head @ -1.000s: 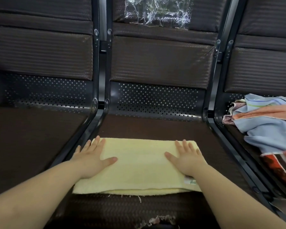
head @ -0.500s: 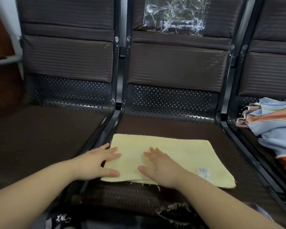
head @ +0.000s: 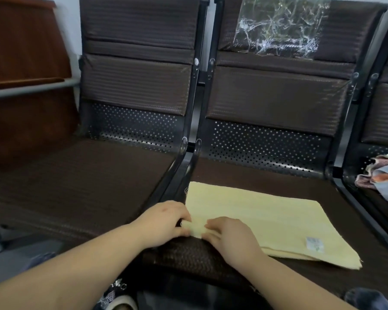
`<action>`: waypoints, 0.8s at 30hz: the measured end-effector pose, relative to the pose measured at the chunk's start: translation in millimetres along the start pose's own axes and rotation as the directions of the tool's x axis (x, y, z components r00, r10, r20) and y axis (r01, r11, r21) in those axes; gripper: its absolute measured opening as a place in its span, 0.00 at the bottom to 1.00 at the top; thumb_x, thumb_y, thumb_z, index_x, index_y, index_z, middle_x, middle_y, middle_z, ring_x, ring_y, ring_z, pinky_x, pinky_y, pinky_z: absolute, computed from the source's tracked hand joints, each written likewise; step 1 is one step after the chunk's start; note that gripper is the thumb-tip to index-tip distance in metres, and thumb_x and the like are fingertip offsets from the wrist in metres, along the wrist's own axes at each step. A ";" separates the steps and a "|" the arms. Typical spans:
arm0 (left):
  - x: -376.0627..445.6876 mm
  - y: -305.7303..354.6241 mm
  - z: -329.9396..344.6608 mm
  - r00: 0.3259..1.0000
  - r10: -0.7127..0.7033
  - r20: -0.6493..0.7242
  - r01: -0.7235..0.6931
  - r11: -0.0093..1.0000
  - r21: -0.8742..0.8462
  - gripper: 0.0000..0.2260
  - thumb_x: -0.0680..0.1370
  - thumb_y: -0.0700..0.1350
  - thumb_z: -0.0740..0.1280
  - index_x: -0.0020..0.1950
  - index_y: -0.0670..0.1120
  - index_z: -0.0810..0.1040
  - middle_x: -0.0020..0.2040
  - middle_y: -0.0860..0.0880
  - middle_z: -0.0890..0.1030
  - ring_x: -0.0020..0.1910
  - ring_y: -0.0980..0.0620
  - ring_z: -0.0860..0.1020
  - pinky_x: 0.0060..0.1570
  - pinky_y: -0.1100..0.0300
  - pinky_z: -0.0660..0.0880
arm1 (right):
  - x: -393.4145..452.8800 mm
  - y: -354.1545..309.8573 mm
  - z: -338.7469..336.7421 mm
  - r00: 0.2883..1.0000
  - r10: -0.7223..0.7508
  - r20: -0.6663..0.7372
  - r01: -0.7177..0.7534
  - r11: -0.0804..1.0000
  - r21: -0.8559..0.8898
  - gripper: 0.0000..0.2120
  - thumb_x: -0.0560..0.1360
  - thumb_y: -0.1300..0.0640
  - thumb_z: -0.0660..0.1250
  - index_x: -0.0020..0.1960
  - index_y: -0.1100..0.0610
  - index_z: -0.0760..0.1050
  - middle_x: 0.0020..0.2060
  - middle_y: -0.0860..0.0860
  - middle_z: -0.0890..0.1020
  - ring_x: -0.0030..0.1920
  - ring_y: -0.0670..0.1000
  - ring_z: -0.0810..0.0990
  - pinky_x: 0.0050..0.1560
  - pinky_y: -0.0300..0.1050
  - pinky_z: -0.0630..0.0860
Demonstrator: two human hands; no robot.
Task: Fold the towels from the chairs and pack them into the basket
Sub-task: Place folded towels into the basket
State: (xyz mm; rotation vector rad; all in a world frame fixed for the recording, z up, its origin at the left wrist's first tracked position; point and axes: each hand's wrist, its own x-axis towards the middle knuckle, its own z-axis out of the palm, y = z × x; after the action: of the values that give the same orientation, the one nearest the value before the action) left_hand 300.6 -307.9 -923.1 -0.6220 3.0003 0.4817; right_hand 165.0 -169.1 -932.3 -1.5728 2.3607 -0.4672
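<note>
Two hands meet at the near left corner of a yellow towel [head: 251, 211]. Going from the left: an empty brown seat [head: 76, 186], then the left hand [head: 164, 222], its fingers [head: 185, 217] curled round the towel's bunched corner. Just beside it the right hand [head: 231, 239] pinches the same corner, fingers [head: 211, 227] bent onto the cloth. The towel lies folded flat on the middle seat [head: 267, 180], a small white label [head: 314, 243] near its front right edge. On that seat's backrest sits crinkled clear plastic [head: 280, 25]. Farthest right, a heap of coloured towels [head: 383, 177] lies on the next seat.
</note>
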 end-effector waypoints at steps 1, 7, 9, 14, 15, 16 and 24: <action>2.3 1.3 -1.8 1.000 0.024 -0.001 -0.024 0.999 0.022 0.15 0.75 0.55 0.68 0.59 0.50 0.78 0.59 0.55 0.76 0.62 0.55 0.70 0.64 0.60 0.64 | -0.2 -0.8 -2.6 1.000 -0.003 0.010 0.003 1.000 -0.021 0.17 0.78 0.45 0.62 0.64 0.47 0.76 0.62 0.44 0.78 0.62 0.47 0.74 0.62 0.40 0.67; 4.3 22.8 -32.0 0.994 0.025 0.109 0.000 0.974 -0.225 0.11 0.75 0.54 0.70 0.54 0.53 0.78 0.44 0.58 0.77 0.44 0.61 0.74 0.47 0.65 0.70 | -10.1 8.4 -52.1 0.981 -0.044 0.189 0.006 0.979 0.202 0.06 0.74 0.49 0.69 0.47 0.50 0.82 0.38 0.42 0.80 0.39 0.41 0.76 0.40 0.32 0.68; -1.5 34.5 -42.3 0.981 0.066 0.180 0.038 0.854 -0.519 0.08 0.73 0.50 0.73 0.49 0.52 0.79 0.40 0.54 0.79 0.39 0.59 0.74 0.45 0.61 0.70 | -24.0 10.6 -74.1 0.957 -0.065 0.282 -0.057 0.913 0.405 0.04 0.72 0.52 0.72 0.39 0.50 0.81 0.29 0.41 0.78 0.31 0.38 0.72 0.36 0.31 0.67; -11.3 52.1 -59.0 0.956 0.183 0.230 0.086 0.575 -0.814 0.10 0.66 0.50 0.78 0.44 0.52 0.81 0.43 0.44 0.80 0.43 0.50 0.77 0.45 0.59 0.72 | -51.8 10.8 -93.3 0.920 -0.145 0.365 -0.154 0.722 0.674 0.19 0.60 0.36 0.75 0.40 0.50 0.83 0.27 0.46 0.75 0.28 0.44 0.67 0.32 0.34 0.63; -10.5 55.8 -60.8 0.959 0.186 0.213 0.075 0.560 -0.825 0.11 0.65 0.51 0.77 0.44 0.53 0.81 0.43 0.43 0.80 0.42 0.49 0.76 0.43 0.58 0.72 | -53.3 8.5 -91.9 0.936 -0.141 0.323 -0.139 0.694 0.706 0.23 0.58 0.34 0.75 0.44 0.49 0.83 0.27 0.47 0.75 0.28 0.43 0.67 0.30 0.33 0.63; -9.4 61.0 -62.8 0.964 0.183 0.194 0.063 0.550 -0.833 0.12 0.64 0.52 0.76 0.45 0.53 0.81 0.41 0.44 0.79 0.40 0.49 0.76 0.41 0.59 0.71 | -54.3 6.2 -89.6 0.955 -0.129 0.266 -0.110 0.681 0.724 0.26 0.58 0.33 0.74 0.47 0.49 0.83 0.27 0.47 0.74 0.27 0.43 0.66 0.30 0.33 0.62; 9.0 65.0 -71.1 0.961 0.120 0.248 0.089 0.716 -0.693 0.24 0.61 0.59 0.76 0.53 0.52 0.77 0.48 0.54 0.84 0.49 0.54 0.82 0.51 0.59 0.77 | -57.3 14.5 -101.4 0.981 0.122 0.149 -0.187 0.426 0.885 0.17 0.64 0.43 0.74 0.39 0.57 0.79 0.35 0.54 0.80 0.36 0.51 0.76 0.37 0.42 0.71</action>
State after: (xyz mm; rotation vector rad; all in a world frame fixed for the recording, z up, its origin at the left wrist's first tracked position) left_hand 268.4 -276.6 -837.4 -0.4834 2.4773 1.6035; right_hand 134.8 -98.9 -843.2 -0.7899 1.6083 -1.3340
